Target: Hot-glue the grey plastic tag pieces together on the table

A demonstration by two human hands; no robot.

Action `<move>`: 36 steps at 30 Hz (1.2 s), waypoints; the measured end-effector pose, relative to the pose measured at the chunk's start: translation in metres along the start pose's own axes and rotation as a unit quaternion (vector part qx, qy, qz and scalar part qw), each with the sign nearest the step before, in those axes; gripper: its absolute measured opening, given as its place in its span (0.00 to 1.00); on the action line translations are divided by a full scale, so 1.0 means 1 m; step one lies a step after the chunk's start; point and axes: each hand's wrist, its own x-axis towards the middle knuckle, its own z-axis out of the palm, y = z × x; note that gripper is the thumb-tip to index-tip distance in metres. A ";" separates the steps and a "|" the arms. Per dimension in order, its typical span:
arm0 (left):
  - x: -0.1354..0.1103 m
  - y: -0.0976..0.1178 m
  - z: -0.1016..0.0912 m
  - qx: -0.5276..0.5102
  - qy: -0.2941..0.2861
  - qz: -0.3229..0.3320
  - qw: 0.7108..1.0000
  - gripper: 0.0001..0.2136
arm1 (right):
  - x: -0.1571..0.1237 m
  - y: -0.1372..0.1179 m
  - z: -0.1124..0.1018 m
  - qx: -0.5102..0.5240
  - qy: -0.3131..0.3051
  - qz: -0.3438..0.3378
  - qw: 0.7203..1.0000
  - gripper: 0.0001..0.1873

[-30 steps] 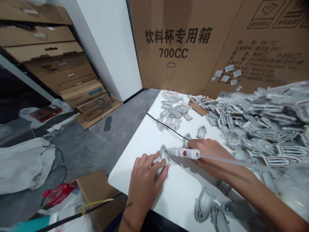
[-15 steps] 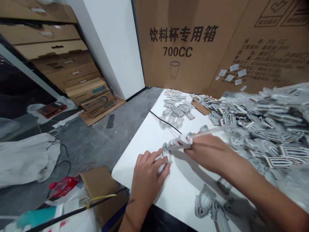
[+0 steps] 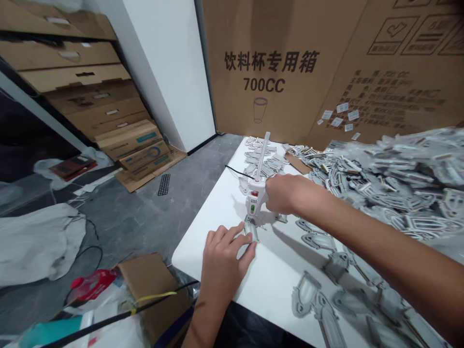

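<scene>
My right hand (image 3: 284,193) is wrapped round a white hot glue gun (image 3: 255,198), with a long translucent glue stick (image 3: 264,154) standing up out of its back end. The gun points down at a small grey, pointed flat piece (image 3: 252,232) on the white table (image 3: 210,232). Its nozzle is hidden behind the gun's body, so I cannot tell if it touches. My left hand (image 3: 226,256) pinches the lower part of that piece between thumb and fingers, holding it against the table. Similar grey pieces (image 3: 328,319) lie to the right, beneath my right forearm.
A heap of bagged grey pieces (image 3: 398,183) covers the table's right side. More pieces (image 3: 270,166) lie at the far end, before a large cardboard box (image 3: 268,29). A black cord (image 3: 237,170) runs to the gun. Below left stands an open carton (image 3: 148,275).
My right hand has turned the glue gun from lying sideways to upright, its glue stick swinging from right to up. My left hand stays on the piece. The view has shifted slightly.
</scene>
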 end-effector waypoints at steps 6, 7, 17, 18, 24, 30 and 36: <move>0.001 0.001 -0.002 0.000 0.006 0.001 1.000 0.03 | -0.019 -0.010 0.005 0.008 0.042 0.018 0.999 0.19; 0.000 0.001 -0.002 -0.001 0.007 -0.001 1.000 0.03 | -0.023 -0.007 0.005 0.010 0.053 0.015 0.998 0.19; -0.002 0.000 -0.001 -0.010 0.010 -0.025 1.000 0.04 | -0.044 0.072 0.035 0.344 0.237 0.081 0.905 0.28; -0.002 0.000 -0.003 -0.018 0.007 -0.036 0.999 0.05 | -0.047 0.074 0.044 0.360 0.227 0.075 0.902 0.29; -0.002 -0.004 -0.019 -0.125 -0.046 -0.078 0.988 0.30 | -0.053 0.074 0.075 0.401 0.216 -0.023 0.890 0.25; -0.001 -0.009 -0.010 -0.094 -0.055 -0.062 0.992 0.31 | -0.047 0.076 0.077 0.407 0.203 -0.071 0.888 0.16; -0.007 -0.007 -0.004 0.004 0.015 -0.120 0.993 0.27 | -0.041 0.077 0.080 0.330 0.178 -0.113 0.920 0.17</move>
